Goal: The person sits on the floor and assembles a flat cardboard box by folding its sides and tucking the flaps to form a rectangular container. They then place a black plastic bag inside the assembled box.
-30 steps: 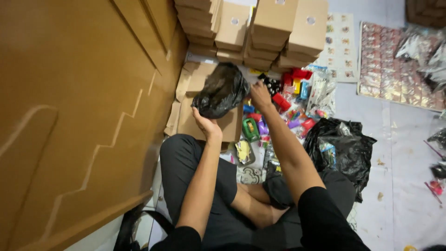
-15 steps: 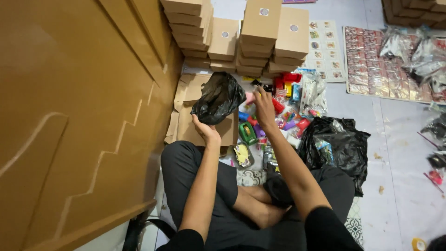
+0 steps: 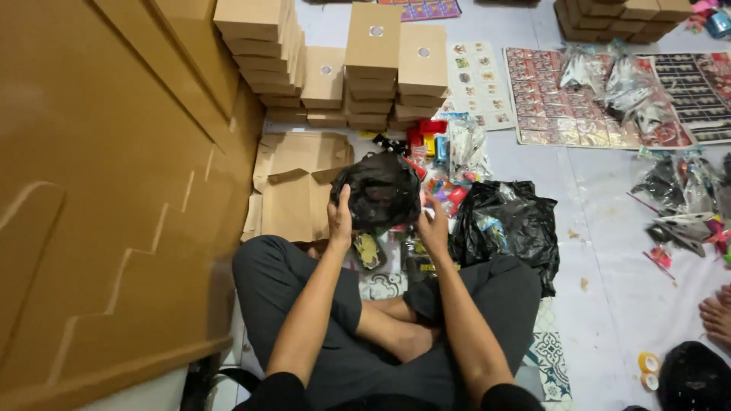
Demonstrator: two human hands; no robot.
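I sit cross-legged on the floor and hold up a small black plastic bag (image 3: 378, 190) in front of me. My left hand (image 3: 339, 218) grips its left side with the fingers pointing up. On the bag's lower right, my right hand (image 3: 434, 227) rests against it, fingers curled. Behind and below the bag lies a heap of small colourful packets and toys (image 3: 442, 164). A flat opened cardboard box (image 3: 295, 190) lies just left of the bag.
A larger black plastic bag (image 3: 509, 222) lies to my right. Stacks of closed cardboard boxes (image 3: 373, 68) stand ahead. A big brown cardboard wall (image 3: 99, 190) fills the left. Printed sheets and clear packets (image 3: 609, 91) cover the floor at right. Another person's foot (image 3: 716, 316) shows at the right edge.
The black bag has come down and closer to me. My right hand has pulled back from the packets onto the bag's right side.
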